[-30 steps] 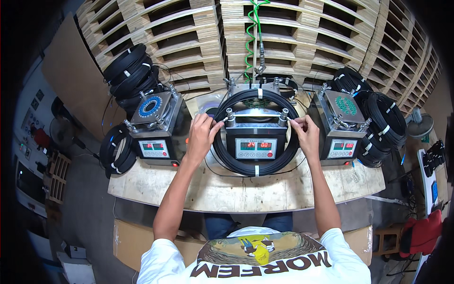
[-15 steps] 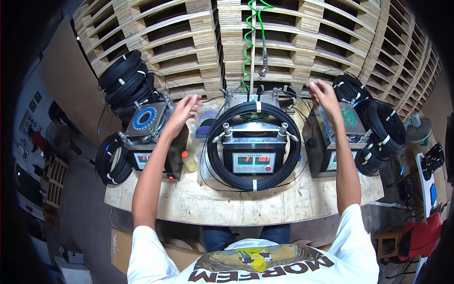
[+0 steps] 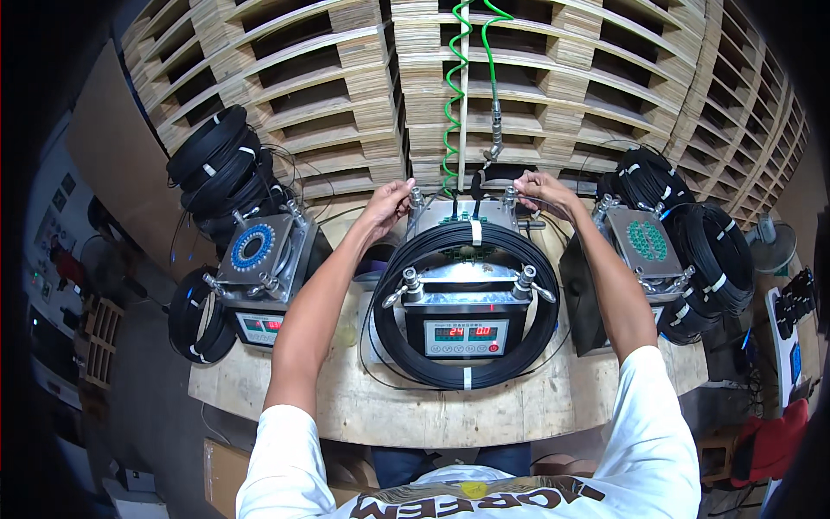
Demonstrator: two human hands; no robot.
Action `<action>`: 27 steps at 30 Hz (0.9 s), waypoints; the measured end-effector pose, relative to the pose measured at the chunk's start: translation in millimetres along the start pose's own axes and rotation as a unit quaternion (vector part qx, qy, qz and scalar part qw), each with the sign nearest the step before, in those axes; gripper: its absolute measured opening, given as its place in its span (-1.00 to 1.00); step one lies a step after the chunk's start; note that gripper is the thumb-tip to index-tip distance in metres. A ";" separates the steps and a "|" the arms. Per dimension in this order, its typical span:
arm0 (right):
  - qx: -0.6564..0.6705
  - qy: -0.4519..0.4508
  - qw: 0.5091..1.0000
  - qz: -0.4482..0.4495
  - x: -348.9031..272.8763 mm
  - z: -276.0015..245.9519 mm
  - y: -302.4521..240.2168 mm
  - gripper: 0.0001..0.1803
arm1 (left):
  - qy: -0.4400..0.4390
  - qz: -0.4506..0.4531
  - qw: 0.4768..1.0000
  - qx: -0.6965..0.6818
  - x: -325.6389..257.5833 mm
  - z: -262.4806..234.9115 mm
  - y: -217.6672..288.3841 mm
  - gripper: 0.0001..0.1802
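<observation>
Flanking the far clamp [image 3: 497, 213], left hand [image 3: 386, 206] at left knob [image 3: 417, 199], right hand [image 3: 545, 188] at right knob [image 3: 509, 199]; grips closed? Can't tell!

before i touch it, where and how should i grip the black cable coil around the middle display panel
Likely both side arcs of the black cable coil, below the clamp levers, coming from outside left and right: it is a wide ring, those arcs bulge past the display panel, and white ties bind it at top and bottom.
</observation>
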State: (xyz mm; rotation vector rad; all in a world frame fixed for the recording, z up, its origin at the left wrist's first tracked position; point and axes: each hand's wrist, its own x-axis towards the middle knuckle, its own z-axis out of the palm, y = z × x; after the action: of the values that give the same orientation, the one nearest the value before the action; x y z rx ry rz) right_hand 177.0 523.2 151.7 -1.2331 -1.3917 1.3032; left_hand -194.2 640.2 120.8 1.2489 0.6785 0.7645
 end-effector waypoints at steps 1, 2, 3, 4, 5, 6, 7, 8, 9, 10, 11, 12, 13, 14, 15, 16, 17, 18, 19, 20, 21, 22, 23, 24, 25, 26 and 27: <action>-0.015 0.002 1.000 -0.006 0.3 3.3 -3.5 -0.74 | 0.002 -0.001 1.000 0.002 -1.5 -3.0 3.8 -0.76; -0.045 0.014 0.999 0.002 -6.0 -2.5 -2.3 -0.70 | 0.035 -0.006 0.996 0.076 -5.0 9.6 10.6 -0.70; -0.043 0.007 0.999 0.002 -9.5 5.1 -8.4 -0.70 | 0.078 -0.008 0.985 0.154 -14.8 9.4 19.0 -0.59; -0.056 0.016 0.998 0.019 -14.4 12.2 -15.5 -0.66 | 0.109 -0.002 0.966 0.236 -26.2 4.8 27.2 -0.37; -0.071 0.032 0.996 0.038 -23.9 13.5 -19.8 -0.62 | 0.132 -0.008 0.955 0.264 -40.6 12.9 39.3 -0.45; -0.073 0.061 0.995 0.021 -34.6 2.2 -15.9 -0.58 | 0.147 0.011 0.961 0.234 -54.9 22.5 48.1 -0.44; -0.036 0.116 0.992 0.018 -47.8 12.4 -23.3 -0.55 | 0.171 0.026 0.963 0.207 -78.9 21.7 53.6 -0.43; -0.011 0.163 0.986 -0.007 -67.7 17.2 -30.7 -0.53 | 0.173 0.053 0.963 0.201 -105.8 26.8 58.0 -0.41; 0.015 0.207 0.978 -0.036 -84.5 21.7 -35.0 -0.51 | 0.178 0.082 0.960 0.198 -137.3 32.5 63.3 -0.38; 0.011 0.211 0.977 -0.037 -105.0 18.2 -29.4 -0.51 | 0.182 0.105 0.956 0.204 -158.7 45.4 60.7 -0.34; -0.003 0.242 0.968 -0.064 -124.0 19.1 -24.3 -0.48 | 0.193 0.128 0.949 0.215 -185.1 55.7 59.0 -0.30; -0.017 0.272 0.958 -0.090 -137.2 25.3 -18.8 -0.44 | 0.180 0.141 0.938 0.259 -206.2 61.0 51.5 -0.27; -0.017 0.269 0.958 -0.092 -145.9 35.1 -10.7 -0.44 | 0.187 0.192 0.909 0.318 -214.5 68.6 39.8 -0.23; -0.005 0.270 0.958 -0.093 -157.8 49.9 -6.8 -0.43 | 0.191 0.217 0.882 0.373 -217.5 75.6 33.7 -0.21; 0.007 0.272 0.958 -0.093 -165.5 62.3 -2.3 -0.42 | 0.193 0.239 0.850 0.427 -218.0 81.7 25.9 -0.19; -0.026 0.272 0.958 -0.086 -169.6 72.7 -0.3 -0.40 | 0.176 0.243 0.856 0.421 -212.0 85.6 23.0 -0.27; -0.024 0.268 0.959 -0.088 -171.4 82.9 -0.4 -0.44 | 0.176 0.244 0.857 0.419 -204.9 83.4 22.8 -0.27; -0.041 0.261 0.959 -0.099 -167.7 89.0 1.5 -0.46 | 0.184 0.249 0.861 0.404 -193.7 79.6 21.9 -0.32; -0.058 0.253 0.959 -0.112 -163.5 92.5 3.6 -0.48 | 0.193 0.253 0.865 0.388 -180.6 74.6 20.9 -0.38; -0.119 0.235 0.957 -0.123 -155.1 93.0 6.3 -0.52 | 0.202 0.225 0.882 0.361 -161.9 54.7 12.3 -0.45; -0.109 0.220 0.962 -0.118 -142.5 85.7 11.9 -0.57 | 0.195 0.231 0.874 0.382 -147.8 41.6 12.5 -0.49; -0.099 0.212 0.969 -0.078 -129.2 83.7 9.3 -0.59 | 0.166 0.171 0.888 0.393 -139.6 28.4 15.5 -0.52; -0.090 0.207 0.973 -0.039 -120.1 80.1 3.1 -0.60 | 0.133 0.113 0.899 0.401 -131.3 23.4 18.0 -0.54; -0.092 0.212 0.972 -0.042 -115.7 74.4 -6.3 -0.60 | 0.130 0.119 0.899 0.400 -123.1 27.4 20.0 -0.54; -0.066 0.216 0.974 0.015 -111.4 70.6 -15.0 -0.62 | 0.151 0.112 0.882 0.432 -116.2 31.1 21.9 -0.55; -0.038 0.219 0.973 0.070 -105.7 67.6 -20.3 -0.64 | 0.172 0.105 0.863 0.463 -107.6 34.5 24.5 -0.56; -0.018 0.236 0.969 0.075 -104.6 67.5 -20.3 -0.65 | 0.161 0.109 0.888 0.417 -111.0 48.2 33.8 -0.45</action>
State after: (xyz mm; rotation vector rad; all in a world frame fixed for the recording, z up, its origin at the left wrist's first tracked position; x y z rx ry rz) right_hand 125.2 409.6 169.6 -1.5758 -0.9977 0.9948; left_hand -224.7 527.5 167.3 2.0291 1.2324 0.9107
